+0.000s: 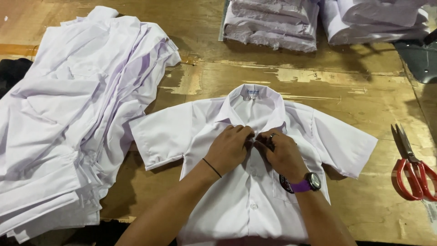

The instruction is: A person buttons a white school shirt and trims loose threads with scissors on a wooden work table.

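A white short-sleeved shirt (236, 191) lies face up and spread on the wooden table (355, 91), collar pointing away from me. My left hand (229, 148) and my right hand (281, 152) meet at the shirt's front placket just below the collar, fingers pinching the fabric near the top button. A thin black band circles my left wrist. My right wrist carries a watch with a purple strap, and a ring shows on one finger of that hand.
A big loose heap of white shirts (68, 114) fills the left side. Two stacks of folded white shirts (273, 23) (378, 18) stand at the far edge. Red-handled scissors (412, 168) lie at the right edge.
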